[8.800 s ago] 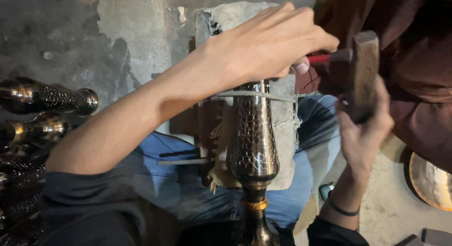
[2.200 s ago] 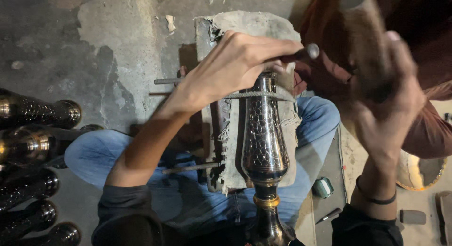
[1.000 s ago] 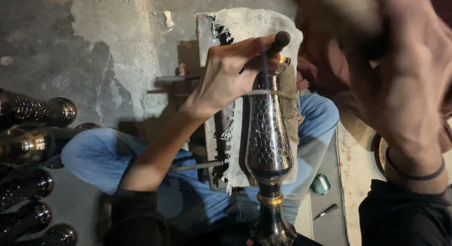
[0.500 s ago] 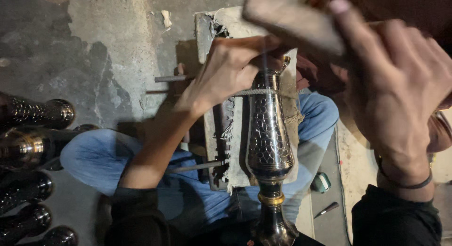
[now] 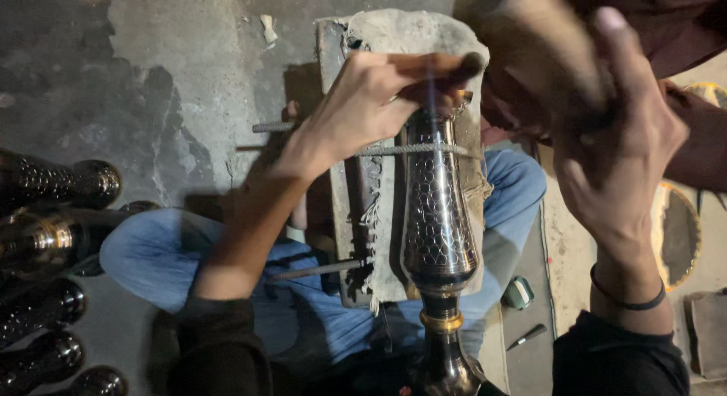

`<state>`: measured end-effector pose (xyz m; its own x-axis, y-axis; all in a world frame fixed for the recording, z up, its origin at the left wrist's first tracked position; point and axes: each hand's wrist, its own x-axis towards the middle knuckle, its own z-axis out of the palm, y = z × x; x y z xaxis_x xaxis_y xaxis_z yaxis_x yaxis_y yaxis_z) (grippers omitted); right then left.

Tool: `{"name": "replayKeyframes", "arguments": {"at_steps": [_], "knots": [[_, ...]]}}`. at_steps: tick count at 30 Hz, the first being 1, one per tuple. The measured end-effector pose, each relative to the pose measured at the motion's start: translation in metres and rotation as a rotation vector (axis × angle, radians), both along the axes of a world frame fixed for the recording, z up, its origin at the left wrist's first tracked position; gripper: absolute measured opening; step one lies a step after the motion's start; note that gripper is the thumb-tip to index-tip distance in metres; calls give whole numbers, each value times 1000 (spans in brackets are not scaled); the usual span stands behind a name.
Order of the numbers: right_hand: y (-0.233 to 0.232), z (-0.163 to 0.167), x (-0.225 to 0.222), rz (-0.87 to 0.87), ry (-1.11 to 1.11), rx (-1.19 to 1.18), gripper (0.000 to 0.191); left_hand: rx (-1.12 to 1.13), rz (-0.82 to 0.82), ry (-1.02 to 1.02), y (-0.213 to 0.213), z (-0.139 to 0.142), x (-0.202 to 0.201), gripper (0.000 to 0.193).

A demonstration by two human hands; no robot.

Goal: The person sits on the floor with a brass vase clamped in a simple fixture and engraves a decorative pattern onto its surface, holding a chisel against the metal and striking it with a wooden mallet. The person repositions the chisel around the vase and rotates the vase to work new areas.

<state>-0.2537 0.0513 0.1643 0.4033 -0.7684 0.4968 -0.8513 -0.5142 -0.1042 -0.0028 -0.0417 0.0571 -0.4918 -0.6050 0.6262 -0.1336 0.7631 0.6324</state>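
Engraved dark metal vase (image 5: 439, 214) lies lengthwise on a cloth-wrapped wooden block (image 5: 394, 40), strapped down by a thin twisted cord (image 5: 394, 150) across its neck. Left hand (image 5: 363, 101) is closed around a thin dark punch tool (image 5: 454, 67) set against the vase's upper end. Right hand (image 5: 613, 161) is clamped on a blurred wooden mallet handle (image 5: 545, 48), raised beside the block. Row of similar dark metal vases (image 5: 53, 237) lies at far left on the concrete floor (image 5: 189, 78).

A dark metal vase (image 5: 439, 214) bears a silvery scale pattern, gold band; blue jeans (image 5: 174, 260)
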Motion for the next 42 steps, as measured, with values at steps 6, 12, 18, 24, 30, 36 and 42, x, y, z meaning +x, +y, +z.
{"name": "replayKeyframes", "arguments": {"at_steps": [6, 12, 18, 24, 30, 36, 42], "knots": [[2, -8, -19, 37, -154, 45, 61, -124, 33, 90, 0, -10, 0, 35], [-4, -10, -18, 45, -297, 103, 52, -134, 28, 112, 5, -9, 6, 41], [-4, 18, 10, -70, 321, -136, 62, -139, 42, 108, 3, -19, 2, 31], [-5, 46, 29, -119, 518, -16, 60, -164, 69, 242, 6, -34, -2, 16], [-14, 67, 49, 11, 377, 64, 57, -106, 92, 277, 9, -38, -3, 13], [-18, 74, 58, -20, 586, 6, 54, 100, 46, 370, 15, -36, -2, 21], [-21, 62, 48, -4, 589, -28, 55, 52, 98, 351, 18, -32, -1, 20]]}}
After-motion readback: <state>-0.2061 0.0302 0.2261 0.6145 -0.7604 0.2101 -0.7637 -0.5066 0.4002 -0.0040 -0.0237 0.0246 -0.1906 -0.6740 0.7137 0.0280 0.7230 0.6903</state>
